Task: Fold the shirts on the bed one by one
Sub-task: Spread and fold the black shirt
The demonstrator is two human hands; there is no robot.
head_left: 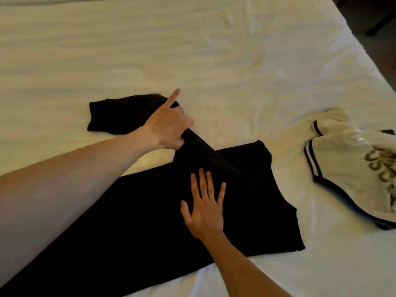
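A black shirt (137,221) lies spread across the near middle of the white bed (150,50). My left hand (167,127) grips a bunched fold of it near the shoulder, with the forefinger stretched out; beyond the hand one sleeve lies flat on the sheet. My right hand (204,207) presses flat on the shirt's body with straight, spread fingers. A white shirt with dark trim and gold lettering (351,166) lies crumpled at the right.
The bed's right edge (364,52) runs diagonally at the upper right, with dark floor and a furniture leg beyond it. Wrinkled bare sheet stretches across the far half of the bed.
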